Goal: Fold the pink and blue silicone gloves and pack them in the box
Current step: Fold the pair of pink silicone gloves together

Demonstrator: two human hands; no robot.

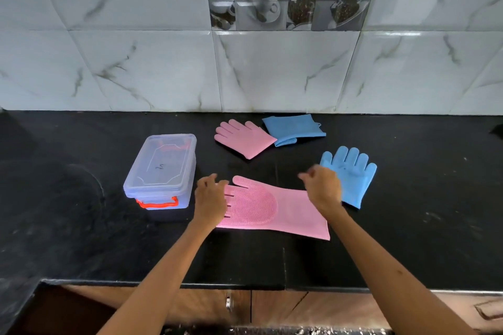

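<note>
Flat on the black counter [81,239], long pink glove [272,208] with its long axis running left to right: fingertips toward the lidded clear box [160,171] just beside on the left, cuff out to the right. Left hand [209,200] over the fingertip end, fingers curled, apparently pinching it, though the contact itself hidden; right hand [324,189] over the far edge near the cuff, curled as if pinching, blurred, so grip not certain. Probably a fold end to end, either hand equally near its own end.
</note>
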